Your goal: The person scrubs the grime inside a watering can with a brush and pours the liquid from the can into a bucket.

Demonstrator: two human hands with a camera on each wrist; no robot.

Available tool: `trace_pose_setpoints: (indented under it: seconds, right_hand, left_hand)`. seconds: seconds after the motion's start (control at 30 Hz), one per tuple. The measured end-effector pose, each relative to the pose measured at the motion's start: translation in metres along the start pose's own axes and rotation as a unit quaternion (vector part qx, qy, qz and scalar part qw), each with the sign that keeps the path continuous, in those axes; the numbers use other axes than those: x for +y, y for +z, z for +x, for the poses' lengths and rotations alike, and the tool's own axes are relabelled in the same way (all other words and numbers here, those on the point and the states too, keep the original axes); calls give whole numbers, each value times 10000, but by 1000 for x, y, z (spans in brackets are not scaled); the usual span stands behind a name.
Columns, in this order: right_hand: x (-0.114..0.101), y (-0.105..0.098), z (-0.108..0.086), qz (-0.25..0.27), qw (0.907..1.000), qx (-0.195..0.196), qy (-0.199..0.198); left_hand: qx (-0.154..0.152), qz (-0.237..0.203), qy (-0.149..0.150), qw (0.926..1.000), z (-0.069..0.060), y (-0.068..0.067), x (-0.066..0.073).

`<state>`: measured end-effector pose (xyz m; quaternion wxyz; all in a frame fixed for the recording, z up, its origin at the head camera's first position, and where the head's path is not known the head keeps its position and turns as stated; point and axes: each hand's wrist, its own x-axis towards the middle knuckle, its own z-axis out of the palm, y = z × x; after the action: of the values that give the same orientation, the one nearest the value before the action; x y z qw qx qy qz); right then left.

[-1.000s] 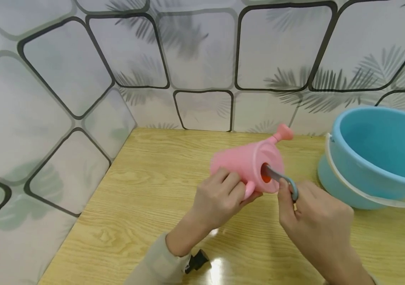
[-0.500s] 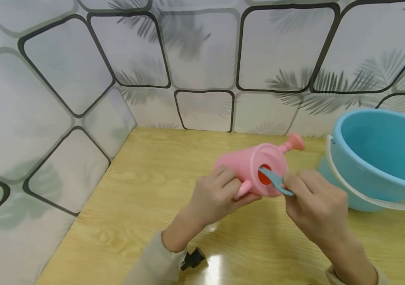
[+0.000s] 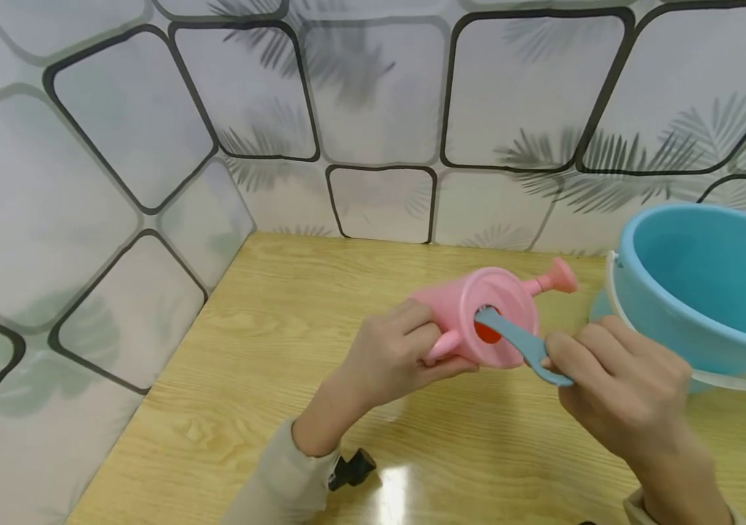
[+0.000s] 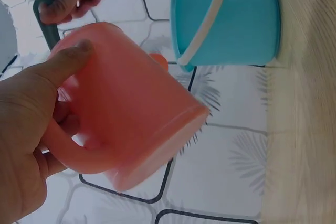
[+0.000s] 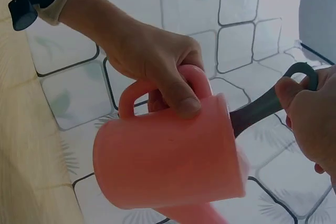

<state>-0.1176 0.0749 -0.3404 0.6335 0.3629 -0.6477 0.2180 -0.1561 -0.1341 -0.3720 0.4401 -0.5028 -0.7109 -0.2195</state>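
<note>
A pink toy watering can (image 3: 497,313) is held tilted above the table, its round mouth facing the person and its spout (image 3: 553,277) pointing right. My left hand (image 3: 395,350) grips it by the handle, with the thumb pressed on the can's side in the left wrist view. In my right hand (image 3: 628,386) is the hooked end of a blue-grey tool handle (image 3: 523,339). Its other end goes into the can's mouth, so the tool's head is hidden and its kind cannot be told. Red-orange shows inside the mouth.
A light blue bucket (image 3: 648,313) with a white bail handle stands on the wooden table (image 3: 248,379) to the right, close behind my right hand. Patterned walls (image 3: 379,204) rise at the back and left. A black camera mount (image 3: 351,469) sits by the left cuff.
My right hand has moved right and drawn back, and more of the tool's handle shows outside the can. The can has shifted slightly right, its mouth turning more toward the head camera.
</note>
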Motion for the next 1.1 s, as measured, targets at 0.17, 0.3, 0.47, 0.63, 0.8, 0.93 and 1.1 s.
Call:
trace_pose_setpoints:
  seconds: [0.17, 0.3, 0.47, 0.63, 0.8, 0.93, 1.1]
  right_hand:
    - [1, 3, 0, 61, 9996, -278, 72]
    - [2, 3, -3, -42, 9996, -272, 113]
    - [2, 4, -5, -52, 9998, -125, 114]
    - [1, 7, 0, 102, 9994, -316, 22]
    - [-2, 3, 5, 295, 9990, -325, -27]
    - [-1, 0, 3, 585, 9957, -707, -104]
    - [1, -4, 0, 507, 9966, -638, -112]
  left_hand:
    - [21, 107, 160, 9998, -1, 2, 2]
    - [11, 272, 111, 9996, -1, 3, 1]
    - [82, 345, 119, 9993, 0, 2, 1]
    - [131, 444, 366, 9983, 2, 2, 4]
    - [42, 175, 218, 9996, 1, 2, 2]
    - [-99, -141, 435, 9989, -1, 2, 3]
    - [-169, -242, 309, 9991, -2, 0, -2]
